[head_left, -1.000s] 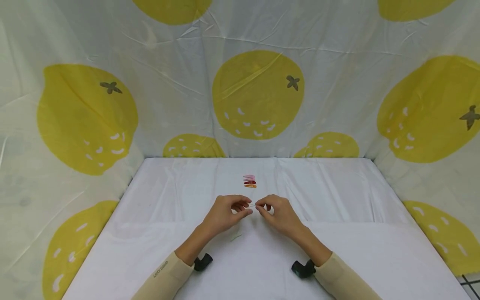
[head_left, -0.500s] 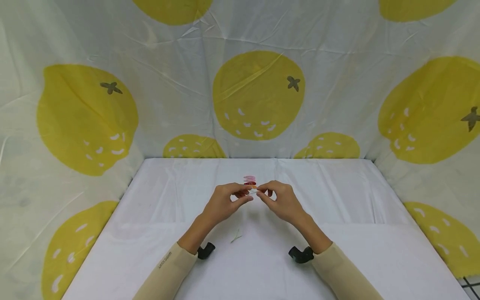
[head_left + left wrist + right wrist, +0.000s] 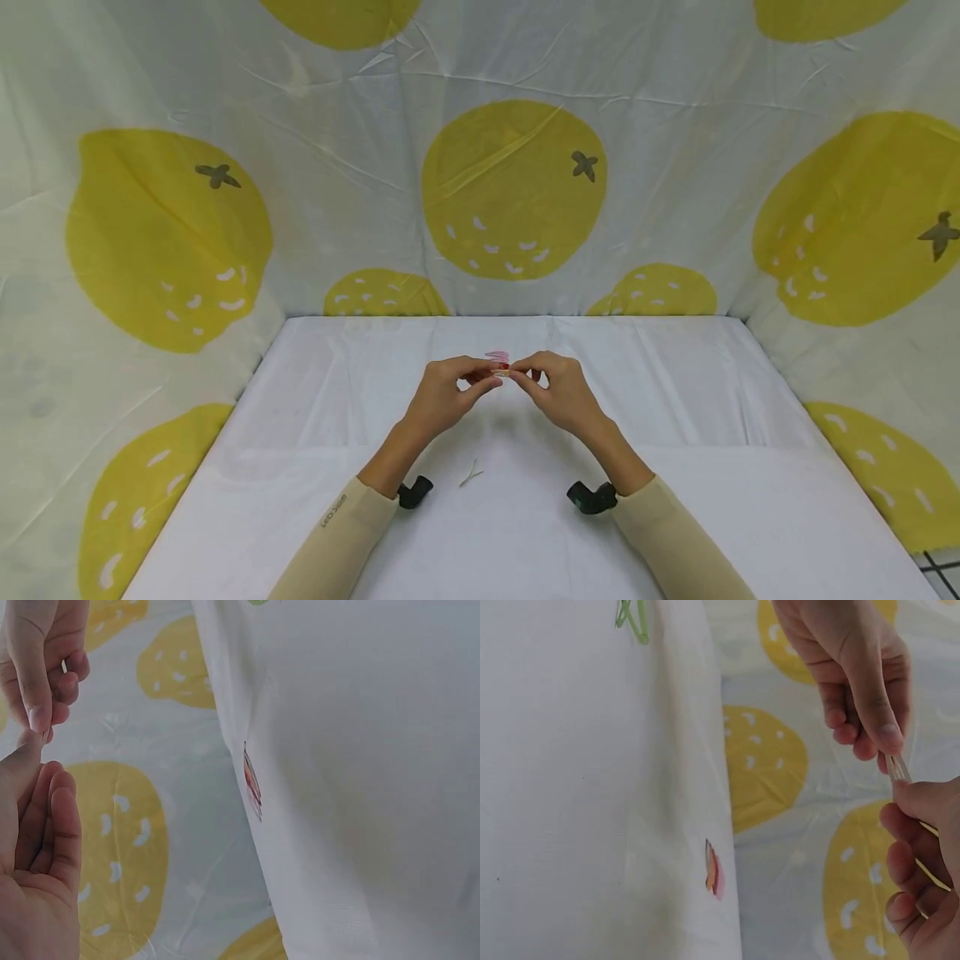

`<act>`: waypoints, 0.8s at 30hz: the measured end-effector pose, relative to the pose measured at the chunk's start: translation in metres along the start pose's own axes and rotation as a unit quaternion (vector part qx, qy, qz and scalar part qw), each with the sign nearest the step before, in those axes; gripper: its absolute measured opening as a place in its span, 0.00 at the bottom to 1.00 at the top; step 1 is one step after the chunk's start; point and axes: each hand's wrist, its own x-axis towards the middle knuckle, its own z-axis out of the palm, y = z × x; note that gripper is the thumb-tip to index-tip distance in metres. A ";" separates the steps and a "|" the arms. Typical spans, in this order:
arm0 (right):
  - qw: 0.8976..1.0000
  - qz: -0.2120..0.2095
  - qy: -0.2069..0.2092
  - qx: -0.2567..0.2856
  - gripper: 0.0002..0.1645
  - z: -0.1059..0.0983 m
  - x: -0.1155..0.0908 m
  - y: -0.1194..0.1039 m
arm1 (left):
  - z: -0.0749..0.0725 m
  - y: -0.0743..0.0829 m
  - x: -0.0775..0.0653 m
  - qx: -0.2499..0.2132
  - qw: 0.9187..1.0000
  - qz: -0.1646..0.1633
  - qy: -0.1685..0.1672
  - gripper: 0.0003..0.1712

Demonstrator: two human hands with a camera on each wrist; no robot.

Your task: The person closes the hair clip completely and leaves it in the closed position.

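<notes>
A small pale snap hair clip is held up between both hands over the far part of the white table. My left hand pinches one end of it, and my right hand pinches the other with thumb and forefinger. Behind the fingertips lie a pink hair clip and, partly covered, a red one. The row with its orange clip shows small at the table's edge in the right wrist view. A thin green hair clip, its parts spread apart, lies closer to me.
White cloth covers the table. A lemon-print curtain rises behind it and along both sides. Each wrist wears a black camera mount.
Both hands have moved away from me with the pale hair clip, up to the row of clips. The row is now partly hidden, and the green clip has come fully into sight.
</notes>
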 end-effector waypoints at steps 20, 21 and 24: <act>1.000 0.004 0.018 0.011 0.06 0.002 -0.001 -0.001 | -0.002 0.000 0.000 0.004 0.999 0.010 0.039 0.07; 1.000 0.004 0.018 0.011 0.06 0.002 0.000 -0.001 | -0.002 0.001 0.000 0.003 0.999 0.011 0.039 0.07; 1.000 0.002 0.019 0.013 0.06 0.002 0.000 -0.002 | -0.002 0.001 0.000 -0.001 0.999 0.010 0.039 0.07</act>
